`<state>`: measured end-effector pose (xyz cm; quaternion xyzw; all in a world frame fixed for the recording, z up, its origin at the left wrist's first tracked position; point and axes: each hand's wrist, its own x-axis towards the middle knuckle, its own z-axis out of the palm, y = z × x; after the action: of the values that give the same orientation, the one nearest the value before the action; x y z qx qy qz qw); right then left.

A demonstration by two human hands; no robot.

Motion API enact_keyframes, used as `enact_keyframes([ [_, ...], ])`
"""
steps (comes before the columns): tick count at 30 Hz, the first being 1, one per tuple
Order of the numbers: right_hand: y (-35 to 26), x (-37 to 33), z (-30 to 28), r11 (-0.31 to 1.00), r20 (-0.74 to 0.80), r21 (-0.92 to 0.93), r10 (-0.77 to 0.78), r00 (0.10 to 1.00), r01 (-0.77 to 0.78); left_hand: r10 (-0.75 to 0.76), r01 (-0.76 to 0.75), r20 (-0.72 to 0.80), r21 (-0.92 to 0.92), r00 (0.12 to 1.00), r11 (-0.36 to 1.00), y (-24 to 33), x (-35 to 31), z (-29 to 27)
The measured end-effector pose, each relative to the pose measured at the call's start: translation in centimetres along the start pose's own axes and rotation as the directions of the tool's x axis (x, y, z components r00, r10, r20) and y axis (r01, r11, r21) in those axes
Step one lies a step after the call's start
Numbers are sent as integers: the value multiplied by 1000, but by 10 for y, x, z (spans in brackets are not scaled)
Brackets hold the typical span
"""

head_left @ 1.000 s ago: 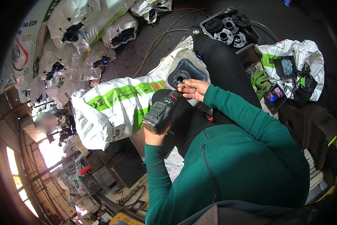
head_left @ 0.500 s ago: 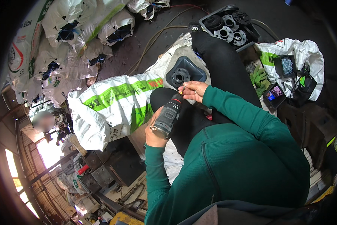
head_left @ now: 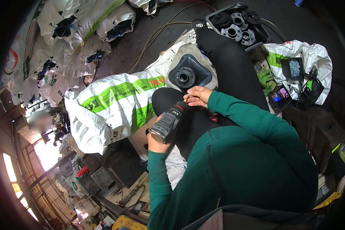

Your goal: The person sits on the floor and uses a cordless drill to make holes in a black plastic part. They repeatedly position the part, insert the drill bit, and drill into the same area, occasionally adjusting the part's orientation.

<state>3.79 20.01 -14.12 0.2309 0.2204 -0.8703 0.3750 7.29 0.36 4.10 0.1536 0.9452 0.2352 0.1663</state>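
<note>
My left hand (head_left: 158, 145) is wrapped round a grey and black cordless drill (head_left: 165, 125) with a red ring, its nose pointing up and to the right. At that nose, the fingers of my right hand (head_left: 199, 96) are pinched together. A tiny yellowish piece shows by the fingertips, too small to name. Just beyond, a round black flange (head_left: 184, 78) with holes round its centre sits on a dark, square-edged funnel-like part (head_left: 201, 73). Under that part is a pale rounded pad (head_left: 212, 81), between my legs.
A crate (head_left: 254, 46) of black and grey flanges stands at the far right. Nearer are a box of screws (head_left: 294, 68), a lit phone (head_left: 281, 94) and green gloves (head_left: 265, 79). White sacks (head_left: 103, 107) lie to the left. A hose (head_left: 153, 41) crosses the floor; a person (head_left: 42, 123) is far left.
The drill has shifted slightly down and left, tilting a little. My right hand has come slightly lower, still pinching at the drill's nose. The flange stays on the funnel-like part.
</note>
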Motion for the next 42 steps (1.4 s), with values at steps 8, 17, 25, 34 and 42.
enact_keyframes([
  [8,6,5,1,997,-36,68,28,999,-26,-44,40,-98,-42,994,998,6,-4,13],
  [17,7,12,-4,992,-121,118,-33,992,47,-28,20,-58,-138,998,990,2,17,8],
  [25,-13,62,-29,797,-548,-485,-598,585,360,-48,48,2,-12,999,999,-27,89,-10],
  [34,-35,88,-19,351,-245,-920,-863,442,175,-216,220,85,-38,973,975,-28,120,-13],
  [42,-35,102,-24,232,-70,-945,-833,549,232,-222,228,59,-113,973,967,-37,114,-17],
])
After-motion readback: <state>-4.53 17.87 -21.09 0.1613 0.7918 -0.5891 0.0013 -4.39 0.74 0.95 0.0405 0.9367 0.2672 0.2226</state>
